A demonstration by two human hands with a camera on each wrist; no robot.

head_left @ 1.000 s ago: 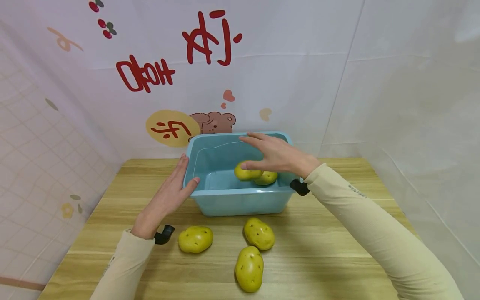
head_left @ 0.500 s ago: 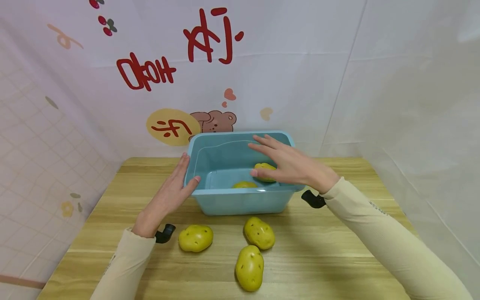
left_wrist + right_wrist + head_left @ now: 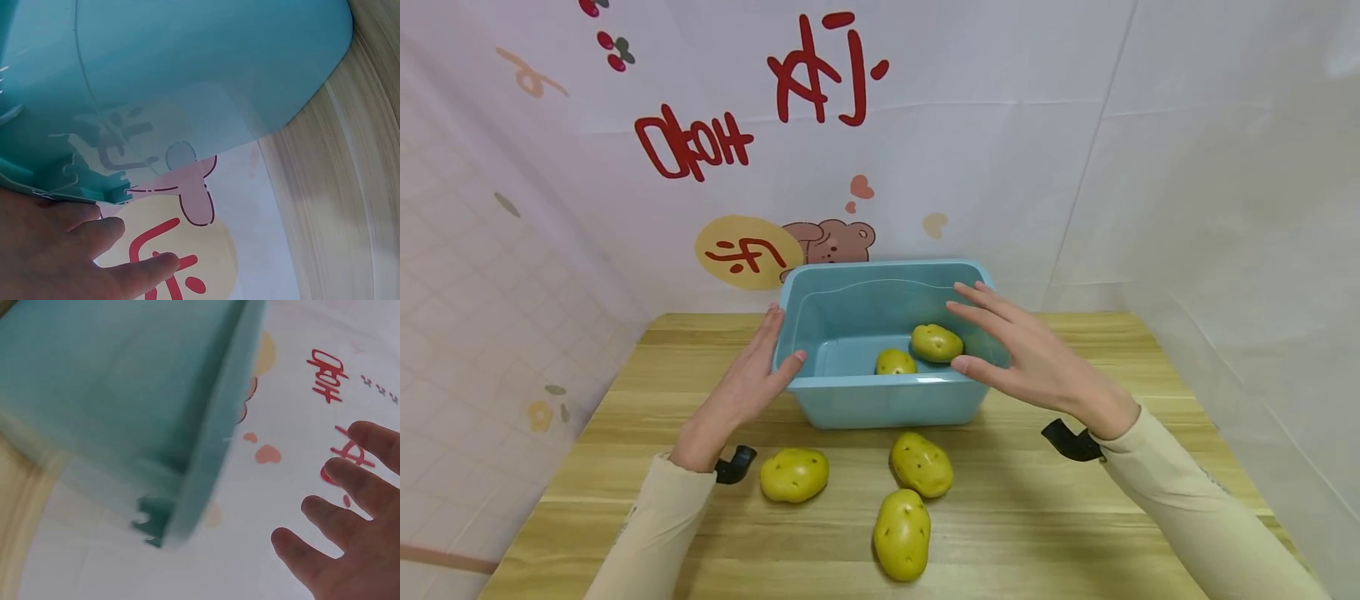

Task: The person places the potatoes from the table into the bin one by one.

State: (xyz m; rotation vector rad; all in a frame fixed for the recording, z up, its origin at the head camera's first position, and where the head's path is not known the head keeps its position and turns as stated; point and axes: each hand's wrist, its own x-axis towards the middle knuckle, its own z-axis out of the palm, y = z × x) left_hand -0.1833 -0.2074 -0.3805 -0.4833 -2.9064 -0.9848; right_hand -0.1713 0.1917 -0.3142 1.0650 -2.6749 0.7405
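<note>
A light blue plastic bin stands on the table with two yellow potatoes inside: one potato near the front wall, another potato behind and to its right. My left hand rests on the bin's left rim, fingers straight and thumb at the front corner. In the left wrist view the fingers lie along the bin's outer wall. My right hand holds nothing and hovers at the bin's right rim with spread fingers. The right wrist view shows those fingers apart from the bin wall.
Three more potatoes lie on the wooden table before the bin: a left potato, a middle potato and a nearer potato. A printed white curtain hangs close behind the bin.
My right hand has let go of a potato inside the bin and moved right, to the right rim. The two potatoes in the bin have shifted. My left hand stays on the left rim.
</note>
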